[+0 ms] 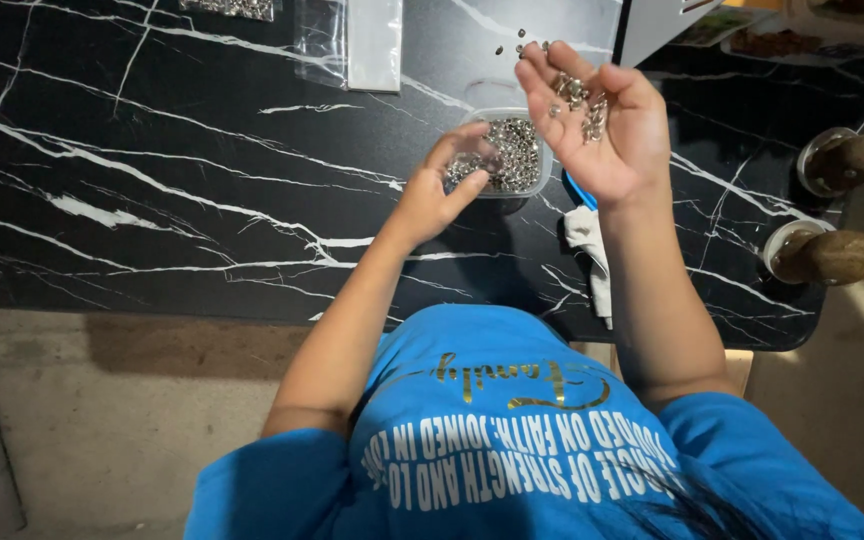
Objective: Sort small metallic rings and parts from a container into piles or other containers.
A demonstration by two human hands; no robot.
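Keep your right hand (600,125) cupped open under the small silver beads (577,98) while your left hand (447,185) pinches more from the clear plastic tub (512,152) near the surface's far edge.

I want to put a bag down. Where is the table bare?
Bare: the wide left side of the table, below the plastic bags. Crowded: around the tub under both hands, and the right edge with two jars.

Right hand (597,125) raised, palm up, cupped, fingers loosely spread and slightly curled. Right forearm near upright, elbow bent sharply. Left hand (447,185) lower, reaching forward, thumb and fingertips pinched together. Left arm extended, elbow slightly bent.
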